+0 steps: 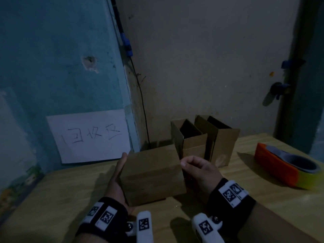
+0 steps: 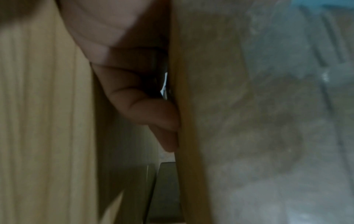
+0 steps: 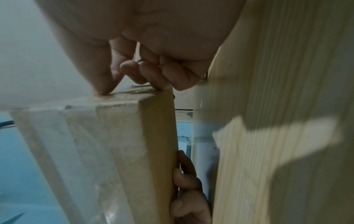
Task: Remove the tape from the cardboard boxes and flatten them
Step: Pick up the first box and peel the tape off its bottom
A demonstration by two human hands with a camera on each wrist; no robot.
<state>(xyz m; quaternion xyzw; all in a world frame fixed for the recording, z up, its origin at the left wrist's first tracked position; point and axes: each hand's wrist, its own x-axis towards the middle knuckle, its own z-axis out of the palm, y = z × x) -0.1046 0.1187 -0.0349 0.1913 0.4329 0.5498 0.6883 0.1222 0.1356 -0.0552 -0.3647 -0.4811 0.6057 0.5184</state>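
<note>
Brown closed cardboard box (image 1: 152, 174) sits near the middle of the pale wooden table (image 1: 52, 199), between both hands; left hand (image 1: 115, 179) cups its left side, fingers curled beneath; right hand (image 1: 198, 170) pinches its right top edge, where the clear tape strip (image 3: 80, 151), running left-right, ends.

Across the lower frame of the head view, a pale wooden table (image 1: 70, 199). At left centre, a white paper sheet (image 1: 88, 135) with handwritten characters, stuck low on a turquoise wall (image 1: 52, 41); higher up on that wall, a chipped hole (image 1: 90, 62). Behind, a beige wall (image 1: 201, 58). Down the corner between the two walls, a thin black cable (image 1: 141, 95) with a blue clip (image 1: 127, 45). At far right, a dark upright pipe (image 1: 287, 109) and, on the table below it, an orange-and-yellow dispenser (image 1: 273, 163) with a grey roll.
</note>
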